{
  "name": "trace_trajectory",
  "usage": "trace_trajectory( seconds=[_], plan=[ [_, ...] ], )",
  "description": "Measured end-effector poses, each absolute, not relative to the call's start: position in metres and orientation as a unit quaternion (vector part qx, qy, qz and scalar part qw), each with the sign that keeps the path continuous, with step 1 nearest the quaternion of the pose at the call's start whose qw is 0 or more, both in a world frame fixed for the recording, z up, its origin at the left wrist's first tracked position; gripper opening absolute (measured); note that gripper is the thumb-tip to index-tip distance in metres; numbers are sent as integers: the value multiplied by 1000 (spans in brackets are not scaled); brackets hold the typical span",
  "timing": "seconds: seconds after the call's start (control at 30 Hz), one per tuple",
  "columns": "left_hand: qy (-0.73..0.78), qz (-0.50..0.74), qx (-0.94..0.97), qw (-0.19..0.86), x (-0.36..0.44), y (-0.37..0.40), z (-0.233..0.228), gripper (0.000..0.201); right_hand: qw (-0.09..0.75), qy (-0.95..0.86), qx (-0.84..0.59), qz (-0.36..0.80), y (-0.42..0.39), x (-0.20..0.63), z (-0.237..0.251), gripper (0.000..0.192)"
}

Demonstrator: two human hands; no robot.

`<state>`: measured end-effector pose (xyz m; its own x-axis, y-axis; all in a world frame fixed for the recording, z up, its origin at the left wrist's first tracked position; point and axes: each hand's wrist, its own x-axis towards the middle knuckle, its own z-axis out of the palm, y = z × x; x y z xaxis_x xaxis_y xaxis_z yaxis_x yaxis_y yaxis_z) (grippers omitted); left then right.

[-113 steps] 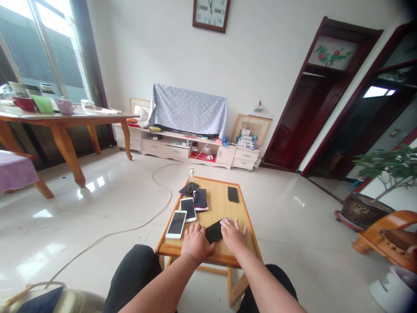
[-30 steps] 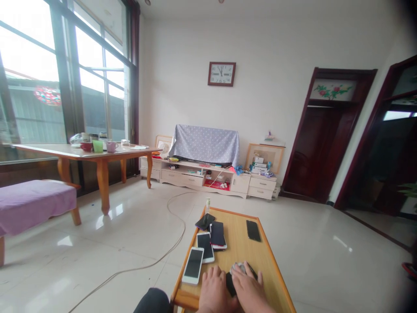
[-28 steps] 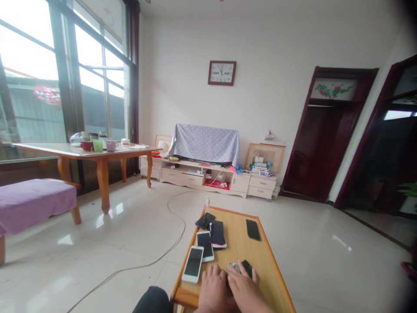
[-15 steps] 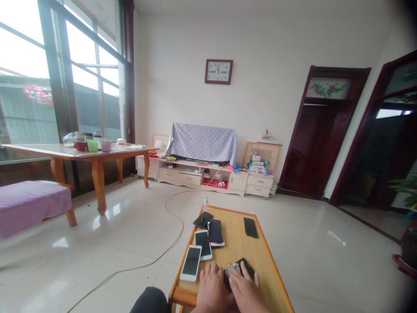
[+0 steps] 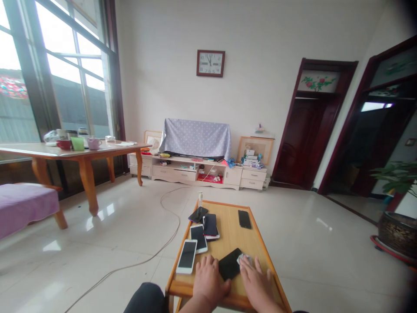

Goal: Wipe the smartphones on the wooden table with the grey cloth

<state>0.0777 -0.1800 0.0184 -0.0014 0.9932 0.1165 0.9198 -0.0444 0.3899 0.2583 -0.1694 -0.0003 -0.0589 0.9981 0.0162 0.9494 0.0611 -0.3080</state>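
A black smartphone lies face up and slanted on the small wooden table. My left hand is at its left edge, fingers bent and thumb by the near corner, steadying it. Under the fingertips of my right hand is a crumpled white tissue, pressed at the phone's upper right edge. Left of my hands are a white phone with a dark screen and a second white phone. A dark blue phone is stacked over others behind them.
Another black phone lies at the table's far right, and a dark phone at the far left. A small pump bottle stands by the far edge. The wooden rim borders the tabletop. A cable runs across the floor.
My right hand has slid right with the tissue, uncovering most of the phone's screen. My hands are farther apart. The whole view has shifted slightly to the right.
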Motion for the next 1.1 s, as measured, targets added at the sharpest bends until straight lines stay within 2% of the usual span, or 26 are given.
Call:
trace_trajectory(
  seconds=[0.07, 0.23, 0.43, 0.6, 0.8, 1.0, 1.1],
  plan=[
    [684, 183, 698, 102, 79, -179, 18, 54, 110, -716, -682, 101, -169, 259, -4, 55],
    [686, 169, 698, 121, 78, -180, 22, 50, 116, -797, -574, 151, -177, 246, -10, 56],
    [688, 159, 698, 115, 77, -179, 22, 54, 107, -711, -685, 112, -164, 253, -3, 59],
    [686, 183, 695, 114, 75, -178, 16, 47, 109, -799, -575, 138, -168, 238, -5, 60],
    [679, 166, 704, 122, 74, -178, 21, 54, 94, -703, -698, 101, -148, 248, -2, 60],
    [685, 170, 698, 123, 75, -177, 21, 45, 110, -811, -561, 127, -154, 228, -2, 57],
    [683, 168, 701, 120, 75, -176, 20, 49, 111, -763, -626, 120, -145, 234, 2, 57]
  ],
)
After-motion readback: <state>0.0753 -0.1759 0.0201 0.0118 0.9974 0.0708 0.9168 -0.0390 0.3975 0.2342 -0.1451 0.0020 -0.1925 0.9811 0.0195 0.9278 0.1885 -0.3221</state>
